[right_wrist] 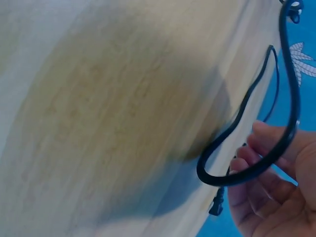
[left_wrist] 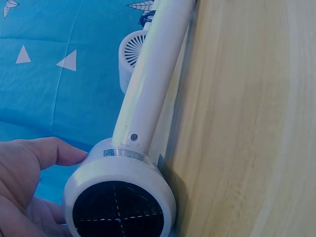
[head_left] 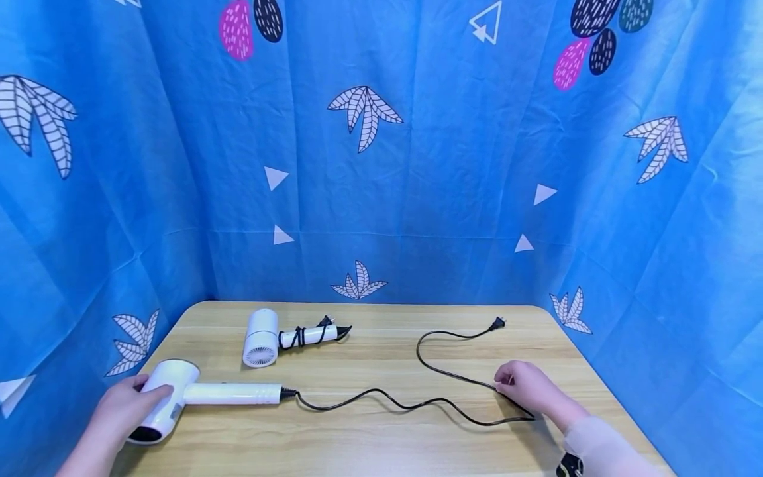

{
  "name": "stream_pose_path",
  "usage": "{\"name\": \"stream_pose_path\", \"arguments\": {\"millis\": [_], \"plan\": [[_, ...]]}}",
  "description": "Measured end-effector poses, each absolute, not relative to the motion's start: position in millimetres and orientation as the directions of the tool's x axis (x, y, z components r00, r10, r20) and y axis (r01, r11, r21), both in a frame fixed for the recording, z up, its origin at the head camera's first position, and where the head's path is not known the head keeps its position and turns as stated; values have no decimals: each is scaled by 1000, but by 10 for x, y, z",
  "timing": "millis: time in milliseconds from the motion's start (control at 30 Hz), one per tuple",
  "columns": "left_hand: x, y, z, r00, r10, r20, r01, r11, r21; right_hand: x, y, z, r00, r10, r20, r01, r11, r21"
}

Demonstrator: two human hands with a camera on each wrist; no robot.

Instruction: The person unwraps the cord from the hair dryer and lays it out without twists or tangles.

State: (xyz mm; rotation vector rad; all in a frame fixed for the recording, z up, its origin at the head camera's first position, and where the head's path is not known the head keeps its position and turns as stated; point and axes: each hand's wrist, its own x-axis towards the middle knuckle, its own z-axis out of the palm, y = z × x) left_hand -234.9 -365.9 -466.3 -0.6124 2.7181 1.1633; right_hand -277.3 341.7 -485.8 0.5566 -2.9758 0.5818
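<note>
My left hand (head_left: 121, 405) grips the head of a white hair dryer (head_left: 232, 393) lying at the front left, thumb on one side. In the left wrist view the dark round end of its head (left_wrist: 118, 210) faces the camera. From the handle a black power cord (head_left: 441, 400) winds right across the table. My right hand (head_left: 524, 384) pinches this cord near the right side, and a bend of the cord hangs by the palm in the right wrist view. The cord's plug (head_left: 497, 323) lies farther back.
A second white hair dryer (head_left: 261, 331), its black cord (head_left: 301, 336) wrapped round the handle, lies at the back left. The wooden table (head_left: 357, 450) is enclosed by blue patterned cloth (head_left: 417, 199) at the back and sides.
</note>
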Motion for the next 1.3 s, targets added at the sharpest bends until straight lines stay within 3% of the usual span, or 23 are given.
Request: {"name": "stream_pose_path", "arguments": {"millis": [867,1300], "plan": [[-2360,-3633,-4682,-900,-335,-277,-430,594,680,-2814,3261,-4991,-917,-349,194,-392,877,-279],[-2328,-3684,-4683,-897,-345,-275,-435,588,682,-2755,3517,-4926,-961,-224,160,-267,900,-345]]}}
